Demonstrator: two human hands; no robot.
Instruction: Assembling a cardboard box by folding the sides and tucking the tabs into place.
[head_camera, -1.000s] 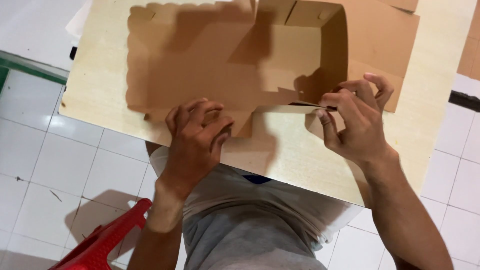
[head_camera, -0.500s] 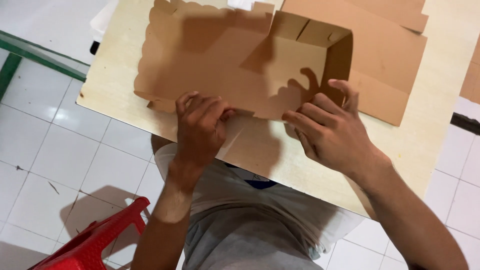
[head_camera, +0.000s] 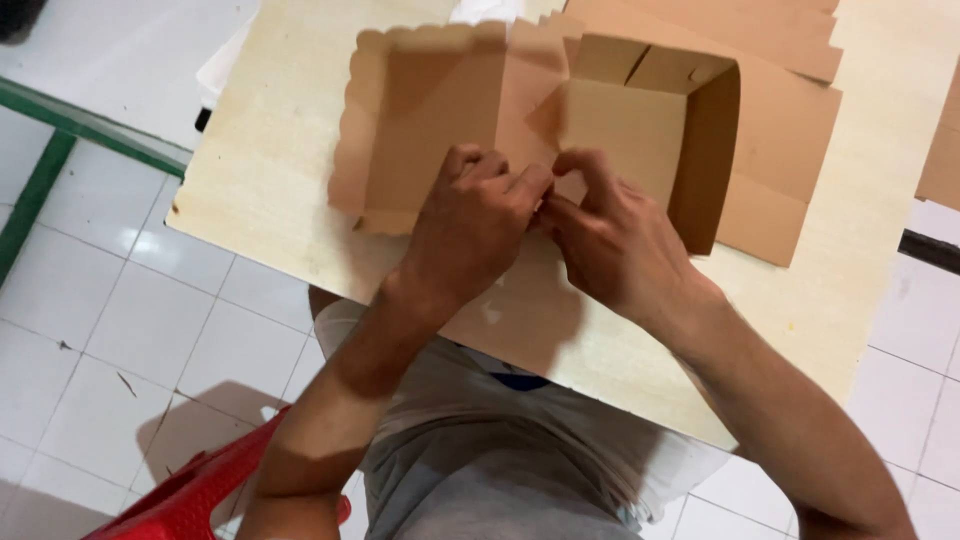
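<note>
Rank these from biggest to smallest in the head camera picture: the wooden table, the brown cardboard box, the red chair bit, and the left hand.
1. Wooden table
2. Brown cardboard box
3. Left hand and red chair: these look alike, and the chair is partly out of view, so no ranking.

The near wall of the cardboard box (head_camera: 640, 110) is hidden behind the left hand (head_camera: 470, 230) and right hand (head_camera: 615, 240); their fingertips pinch together there, unseen. Beyond the box, stacked cardboard sheets (head_camera: 760, 25) are cut off by the top edge.
</note>
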